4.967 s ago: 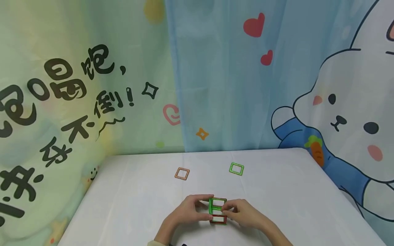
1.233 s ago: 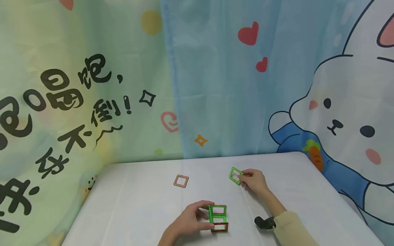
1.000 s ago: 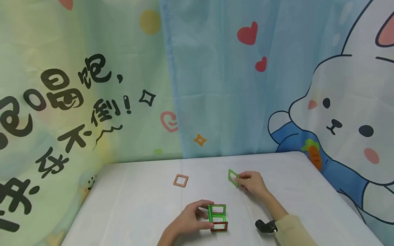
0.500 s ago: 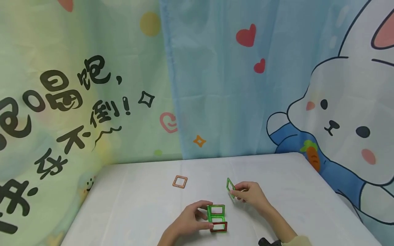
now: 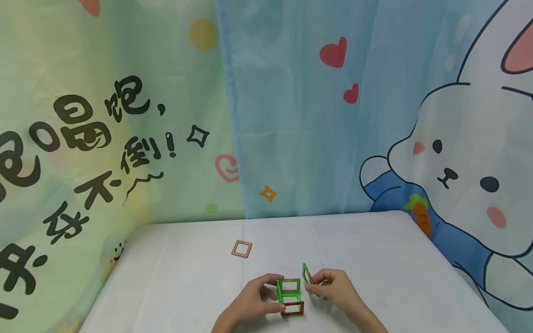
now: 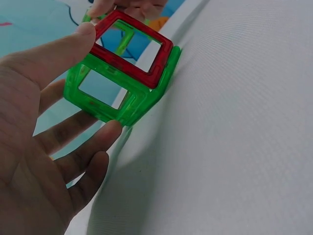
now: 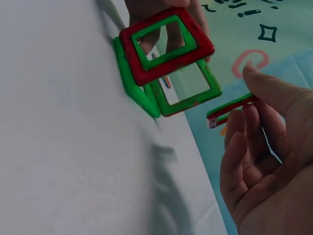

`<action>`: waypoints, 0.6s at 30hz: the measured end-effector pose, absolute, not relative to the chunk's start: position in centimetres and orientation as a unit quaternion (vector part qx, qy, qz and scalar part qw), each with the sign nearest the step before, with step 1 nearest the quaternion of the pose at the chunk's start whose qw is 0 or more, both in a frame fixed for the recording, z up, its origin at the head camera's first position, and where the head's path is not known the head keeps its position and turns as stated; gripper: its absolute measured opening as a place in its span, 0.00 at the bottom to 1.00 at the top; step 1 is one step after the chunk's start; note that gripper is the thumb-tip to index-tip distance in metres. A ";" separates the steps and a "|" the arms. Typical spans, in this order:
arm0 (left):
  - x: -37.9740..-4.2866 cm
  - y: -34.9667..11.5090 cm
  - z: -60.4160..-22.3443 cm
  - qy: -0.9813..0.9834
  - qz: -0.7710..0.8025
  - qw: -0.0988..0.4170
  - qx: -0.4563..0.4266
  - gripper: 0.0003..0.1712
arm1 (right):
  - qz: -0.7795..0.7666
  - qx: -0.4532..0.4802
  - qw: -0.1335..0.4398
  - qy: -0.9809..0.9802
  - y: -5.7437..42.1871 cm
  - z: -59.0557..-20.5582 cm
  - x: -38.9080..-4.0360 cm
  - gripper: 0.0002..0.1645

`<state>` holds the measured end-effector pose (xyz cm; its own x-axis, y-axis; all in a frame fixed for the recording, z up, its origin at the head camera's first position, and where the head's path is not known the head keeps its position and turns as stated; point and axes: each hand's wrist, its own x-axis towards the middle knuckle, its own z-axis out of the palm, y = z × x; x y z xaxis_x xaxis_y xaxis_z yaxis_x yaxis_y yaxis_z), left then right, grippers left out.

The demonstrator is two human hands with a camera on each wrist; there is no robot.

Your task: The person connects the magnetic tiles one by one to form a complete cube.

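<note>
A small open structure of square magnetic tiles, green with one red tile upright on the near side, stands on the white table. My left hand grips it from the left, with the thumb on the red tile and the fingers behind. To its right, my right hand pinches a loose green magnetic tile by one edge. That tile is held upright, edge-on in the right wrist view, and a gap separates it from the structure. A red strip shows along its edge.
An orange square magnetic tile lies flat on the white table, beyond the left hand. Behind the table hangs a printed curtain with a cartoon rabbit at the right.
My right hand left the structure, picked the green tile up from the back of the table and brought it near the structure, turning it upright. My left hand stays on the structure.
</note>
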<state>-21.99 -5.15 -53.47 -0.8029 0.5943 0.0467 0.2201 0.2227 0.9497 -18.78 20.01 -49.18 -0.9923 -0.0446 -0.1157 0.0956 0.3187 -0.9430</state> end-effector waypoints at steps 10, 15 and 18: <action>-21.8 -5.0 -53.9 0.759 0.570 0.176 0.261 0.33 | -0.579 0.016 0.103 0.809 19.9 -50.6 -17.3 0.13; -22.0 -5.3 -53.6 0.761 0.568 0.175 0.261 0.33 | -0.589 0.011 0.110 0.801 19.9 -50.8 -17.5 0.13; -22.1 -5.6 -53.6 0.762 0.568 0.177 0.257 0.34 | -0.589 0.008 0.117 0.800 19.6 -50.8 -17.7 0.13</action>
<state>-22.06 -5.59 -53.57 -0.8057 0.5920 0.0222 0.1898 0.2226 0.9563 -17.71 19.60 -50.84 -0.9724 -0.1244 -0.1974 0.1515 0.3067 -0.9397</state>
